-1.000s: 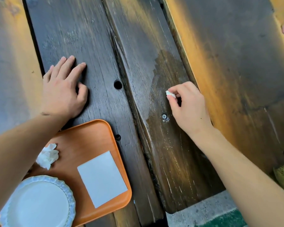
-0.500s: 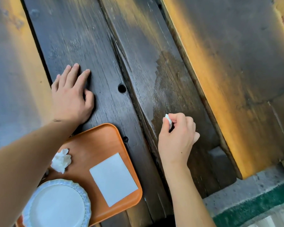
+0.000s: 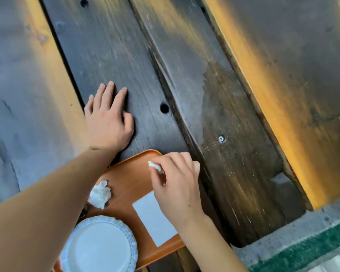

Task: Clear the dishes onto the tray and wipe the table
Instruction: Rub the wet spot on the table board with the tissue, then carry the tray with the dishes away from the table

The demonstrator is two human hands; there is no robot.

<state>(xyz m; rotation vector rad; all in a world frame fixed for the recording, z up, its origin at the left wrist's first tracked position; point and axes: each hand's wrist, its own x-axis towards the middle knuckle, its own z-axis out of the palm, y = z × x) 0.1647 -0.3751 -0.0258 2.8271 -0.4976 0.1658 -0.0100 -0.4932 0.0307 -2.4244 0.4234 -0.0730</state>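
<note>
I look down on the dark plank table [image 3: 126, 55], with a damp patch [image 3: 224, 107] on the plank at about 2 o'clock from the tray; I judge that is where wiping has been done, and the wood around it looks dry. The orange tray [image 3: 130, 179] sits at the near edge, at 6 o'clock in my view, placed within easy reach. On it the white plate [image 3: 98, 246] sits at its 7 o'clock corner, so the dishes look cleared already. My left hand [image 3: 108, 122] lies flat and spread on the plank at 11 o'clock from the tray, gripping nothing; I take it as a brace. My right hand [image 3: 177, 185] hovers over the tray's 1 o'clock corner, fingers curled tight, pinching a small white wad [image 3: 154, 166], likely to drop it there. A flat white card [image 3: 151, 216] lies partly beneath that hand. A crumpled napkin [image 3: 100, 194] rests just beside the plate. Nothing blocks the drop.
</note>
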